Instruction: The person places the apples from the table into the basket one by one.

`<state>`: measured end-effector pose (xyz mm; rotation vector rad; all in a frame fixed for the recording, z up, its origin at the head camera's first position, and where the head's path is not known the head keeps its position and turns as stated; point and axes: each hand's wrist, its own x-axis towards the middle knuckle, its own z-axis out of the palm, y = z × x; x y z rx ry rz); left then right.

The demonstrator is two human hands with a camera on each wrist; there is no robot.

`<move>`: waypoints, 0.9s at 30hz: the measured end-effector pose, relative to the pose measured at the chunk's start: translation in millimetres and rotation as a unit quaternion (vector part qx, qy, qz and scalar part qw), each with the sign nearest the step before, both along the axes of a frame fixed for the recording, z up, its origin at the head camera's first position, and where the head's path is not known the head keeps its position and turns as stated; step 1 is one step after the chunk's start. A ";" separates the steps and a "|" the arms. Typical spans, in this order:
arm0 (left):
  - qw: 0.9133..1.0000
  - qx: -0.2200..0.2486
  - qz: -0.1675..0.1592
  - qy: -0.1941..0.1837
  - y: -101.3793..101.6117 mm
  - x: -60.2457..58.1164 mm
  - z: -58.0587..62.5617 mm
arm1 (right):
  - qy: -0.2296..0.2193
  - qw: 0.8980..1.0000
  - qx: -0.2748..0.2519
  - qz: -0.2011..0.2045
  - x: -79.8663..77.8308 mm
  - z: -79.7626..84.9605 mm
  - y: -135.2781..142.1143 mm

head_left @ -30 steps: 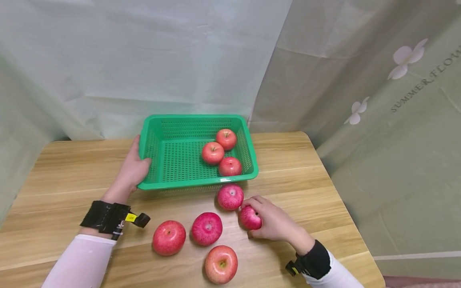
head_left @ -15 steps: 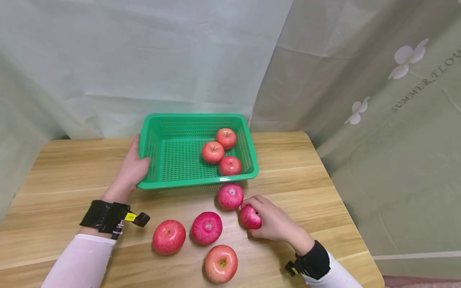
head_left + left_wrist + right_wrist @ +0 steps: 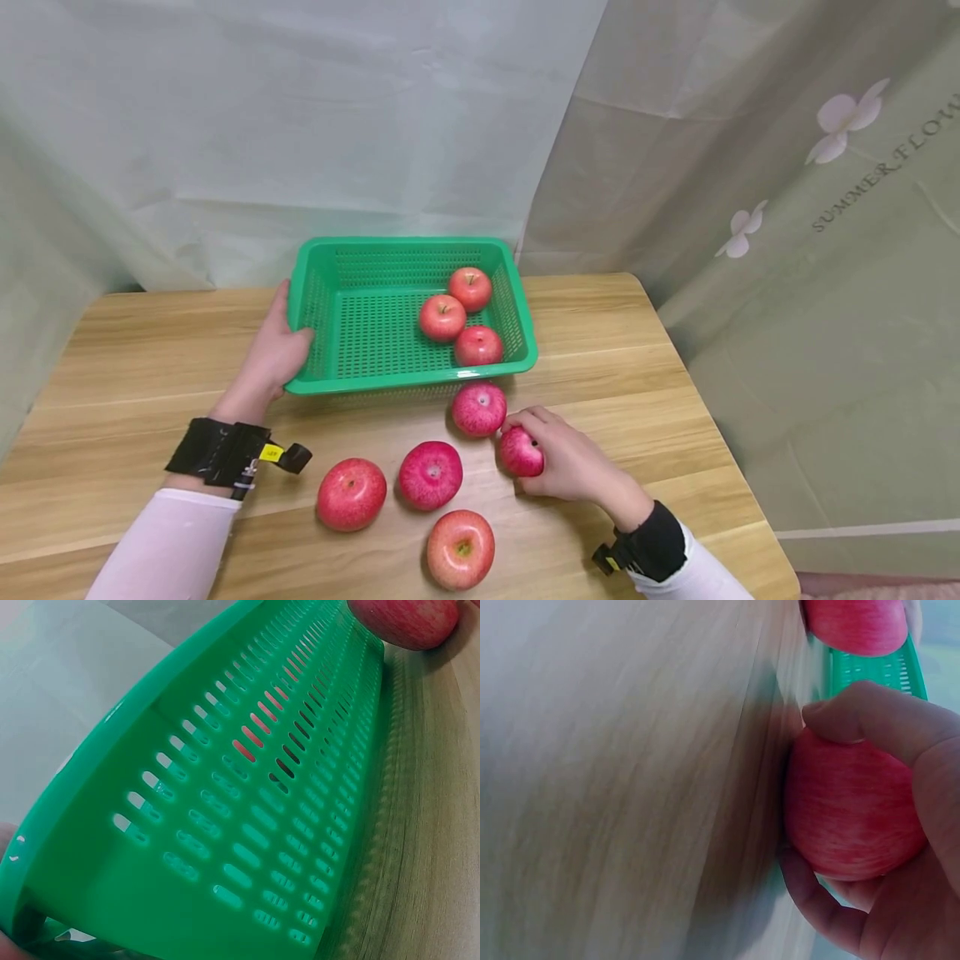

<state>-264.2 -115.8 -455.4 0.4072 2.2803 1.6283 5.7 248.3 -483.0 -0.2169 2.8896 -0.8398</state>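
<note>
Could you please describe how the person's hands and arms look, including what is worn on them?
The left hand and right hand wear no gloves. Each arm has a white sleeve and a black wrist band carrying a small black device with a yellow label. The left label's dark marks are too small to read.

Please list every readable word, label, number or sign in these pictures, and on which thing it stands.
"SUMMER FLOW", last letter cut by the picture's edge: on the hanging cloth.
Left wrist strap, yellow label: too small to read.
Right wrist strap, yellow tag: too small to read.
</note>
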 end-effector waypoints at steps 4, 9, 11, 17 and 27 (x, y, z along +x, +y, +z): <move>1.000 -0.004 0.001 0.001 -1.6 -0.9 -0.7 | 0.001 1.000 0.001 0.009 -0.5 0.6 0.5; 1.000 -0.009 0.002 0.001 -0.7 -1.2 -0.9 | 0.019 0.999 0.011 0.028 -2.8 6.3 4.2; 1.000 -0.009 0.001 0.001 -0.2 -1.0 -0.7 | 0.029 0.999 0.010 0.028 -4.0 10.9 6.3; 1.000 -0.006 0.000 0.004 -0.7 -0.2 -0.3 | 0.036 0.999 -0.003 0.021 -5.3 23.0 15.7; 1.000 0.003 -0.003 0.003 -0.5 -0.1 -0.7 | 0.054 0.998 0.016 -0.012 0.4 42.1 34.2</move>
